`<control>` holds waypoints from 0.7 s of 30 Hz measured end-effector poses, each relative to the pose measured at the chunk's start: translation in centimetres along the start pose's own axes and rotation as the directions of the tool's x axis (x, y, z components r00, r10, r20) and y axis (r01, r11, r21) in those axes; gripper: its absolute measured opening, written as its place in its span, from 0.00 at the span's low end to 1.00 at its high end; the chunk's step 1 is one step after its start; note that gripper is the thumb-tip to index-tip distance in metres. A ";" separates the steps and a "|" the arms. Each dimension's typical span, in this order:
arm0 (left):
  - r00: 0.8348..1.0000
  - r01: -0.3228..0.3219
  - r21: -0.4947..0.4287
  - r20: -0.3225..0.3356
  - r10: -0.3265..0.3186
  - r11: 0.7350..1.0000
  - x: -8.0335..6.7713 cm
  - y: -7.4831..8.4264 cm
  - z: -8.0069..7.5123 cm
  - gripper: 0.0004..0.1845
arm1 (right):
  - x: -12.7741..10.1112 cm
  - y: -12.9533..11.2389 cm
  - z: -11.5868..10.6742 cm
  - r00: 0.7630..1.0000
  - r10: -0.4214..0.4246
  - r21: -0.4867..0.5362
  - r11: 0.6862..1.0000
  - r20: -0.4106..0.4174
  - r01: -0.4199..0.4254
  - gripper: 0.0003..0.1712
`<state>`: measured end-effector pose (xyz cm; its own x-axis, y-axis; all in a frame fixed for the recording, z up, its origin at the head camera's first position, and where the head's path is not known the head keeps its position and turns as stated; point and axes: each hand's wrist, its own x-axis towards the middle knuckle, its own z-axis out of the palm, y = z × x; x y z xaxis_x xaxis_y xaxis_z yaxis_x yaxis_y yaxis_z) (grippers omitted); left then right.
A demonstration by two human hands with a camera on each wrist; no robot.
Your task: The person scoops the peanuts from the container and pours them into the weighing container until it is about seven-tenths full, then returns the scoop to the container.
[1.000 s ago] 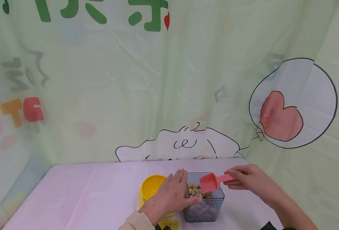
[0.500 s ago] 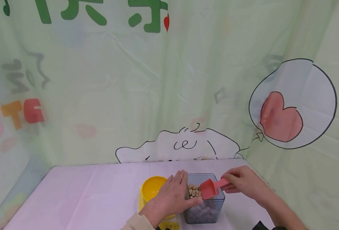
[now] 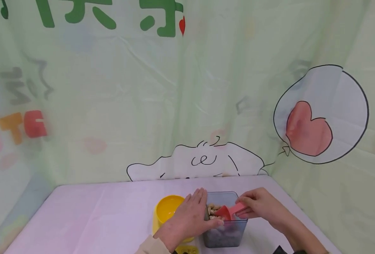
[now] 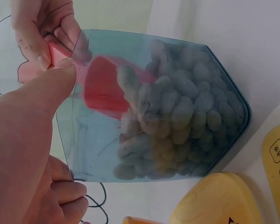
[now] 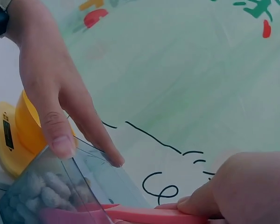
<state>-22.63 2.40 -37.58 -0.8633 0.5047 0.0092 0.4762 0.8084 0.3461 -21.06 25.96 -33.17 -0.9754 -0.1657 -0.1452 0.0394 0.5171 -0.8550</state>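
Pink plastic, the scoop (image 3: pixel 227 212) has a rounded bowl and a flat handle, and it dips into the tub (image 3: pixel 225 233), a clear, blue-tinted square box standing on the pale purple table (image 3: pixel 89 218) just right of the yellow bowl (image 3: pixel 168 208). Pale, peanut-like pellets (image 4: pixel 177 130) fill the tub. The right hand (image 3: pixel 260 208) pinches the scoop's handle over the tub's right rim. The left hand (image 3: pixel 187 220) lies against the tub's left wall, fingers straight and thumb on the near rim, grasping nothing. From the left wrist the scoop's bowl shows only as a red blur through the wall, and whether it carries pellets is unclear. A yellow scale (image 4: pixel 275 158) sits under the bowl; the left hand and the frame edge hide most of it.
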 end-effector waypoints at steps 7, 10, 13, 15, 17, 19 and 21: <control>1.000 -0.002 0.008 -0.008 0.003 1.000 0.0 -0.4 -0.2 0.57 | 0.0 -0.1 0.9 0.999 -0.022 -0.013 1.000 -0.049 0.021 0.16; 1.000 -0.002 0.011 -0.015 0.002 1.000 0.0 -0.4 -0.2 0.57 | 0.0 -0.3 1.5 0.993 -0.029 -0.052 0.998 -0.113 0.024 0.15; 1.000 -0.011 0.005 -0.015 0.011 1.000 0.0 -0.3 -0.1 0.57 | -0.1 -0.3 1.9 0.981 -0.044 -0.121 0.992 -0.190 0.021 0.12; 1.000 -0.015 -0.005 -0.013 0.015 1.000 -0.1 -0.2 0.0 0.56 | -0.2 -0.3 2.1 0.974 -0.061 -0.174 0.985 -0.219 0.023 0.10; 1.000 -0.013 -0.011 -0.012 0.013 1.000 -0.1 -0.2 0.1 0.56 | -0.2 -0.4 2.3 0.971 -0.077 -0.216 0.976 -0.227 0.027 0.10; 1.000 -0.006 -0.008 -0.015 0.006 1.000 0.0 -0.1 0.2 0.56 | -0.1 -0.6 2.4 0.976 -0.069 -0.220 0.975 -0.206 0.022 0.09; 1.000 0.003 -0.001 -0.014 -0.003 1.000 0.0 -0.1 0.4 0.56 | 0.0 -0.6 2.3 0.985 -0.048 -0.204 0.979 -0.166 0.014 0.10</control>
<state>-22.58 2.42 -37.97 -0.8667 0.4983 0.0214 0.4739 0.8095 0.3467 -20.60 23.70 -33.84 -0.9986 -0.0489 -0.0193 -0.0188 0.6751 -0.7375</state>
